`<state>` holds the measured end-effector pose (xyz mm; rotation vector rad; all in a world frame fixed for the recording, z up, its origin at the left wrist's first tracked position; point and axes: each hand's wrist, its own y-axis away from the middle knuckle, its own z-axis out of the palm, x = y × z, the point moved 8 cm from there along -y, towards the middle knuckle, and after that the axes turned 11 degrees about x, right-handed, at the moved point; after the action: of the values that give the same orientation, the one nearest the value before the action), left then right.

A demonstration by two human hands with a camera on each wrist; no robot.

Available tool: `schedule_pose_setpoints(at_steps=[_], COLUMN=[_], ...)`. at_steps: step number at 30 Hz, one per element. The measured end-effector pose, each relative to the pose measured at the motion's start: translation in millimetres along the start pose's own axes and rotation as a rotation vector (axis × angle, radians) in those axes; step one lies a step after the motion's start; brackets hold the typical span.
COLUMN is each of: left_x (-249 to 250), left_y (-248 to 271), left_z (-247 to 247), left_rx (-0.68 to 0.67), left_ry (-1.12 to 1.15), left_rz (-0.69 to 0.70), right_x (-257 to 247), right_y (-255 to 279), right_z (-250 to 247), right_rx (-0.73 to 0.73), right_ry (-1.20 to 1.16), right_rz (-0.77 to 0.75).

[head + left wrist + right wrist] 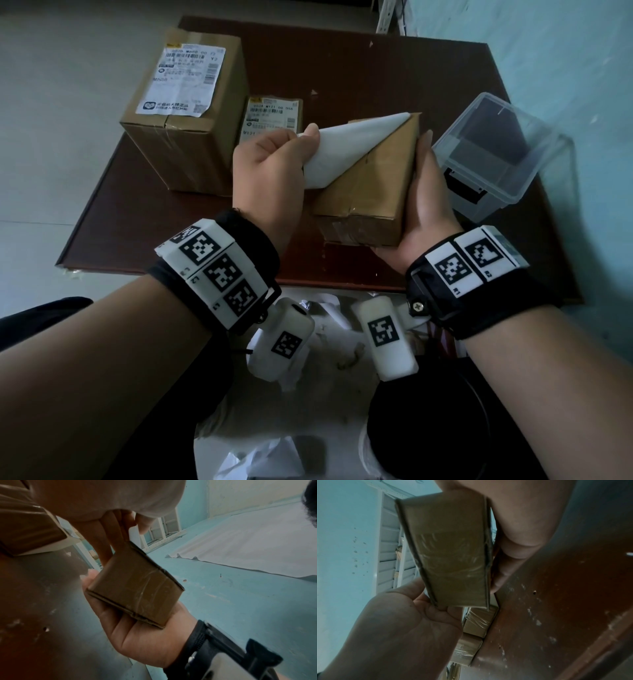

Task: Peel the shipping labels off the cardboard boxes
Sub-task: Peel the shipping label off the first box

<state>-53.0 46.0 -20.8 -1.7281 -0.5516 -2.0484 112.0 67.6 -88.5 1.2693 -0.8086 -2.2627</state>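
Note:
A small cardboard box (373,192) is tilted up over the brown table (359,65). My right hand (424,202) grips it along its right side and near corner. In the left wrist view the box (137,588) sits in that hand's palm (137,635). My left hand (270,168) pinches a white shipping label (349,144), most of it lifted off the box top. Only the label's far corner still sticks, at the box's back edge. In the right wrist view the taped box end (450,554) shows between my right palm (393,628) and left hand (522,520).
A large box (191,144) with a white label (185,78) stands at the table's back left. A smaller labelled box (270,116) sits behind my left hand. A clear plastic container (489,154) is at the right. Crumpled white paper (274,448) lies below the near edge.

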Motion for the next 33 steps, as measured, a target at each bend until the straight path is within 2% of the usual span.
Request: schedule_pose_setpoints(at_steps=[12, 33], left_x=[3.7, 1.1], left_y=[3.0, 2.0], left_z=[-1.4, -1.2], left_rx=[-0.009, 0.007], left_ry=[-0.038, 0.026], left_rz=[0.024, -0.055], right_x=[-0.5, -4.5], right_y=[2.4, 2.8], right_z=[3.0, 3.6], right_rx=[-0.032, -0.031], right_ry=[0.032, 0.028], right_rz=[-0.019, -0.048])
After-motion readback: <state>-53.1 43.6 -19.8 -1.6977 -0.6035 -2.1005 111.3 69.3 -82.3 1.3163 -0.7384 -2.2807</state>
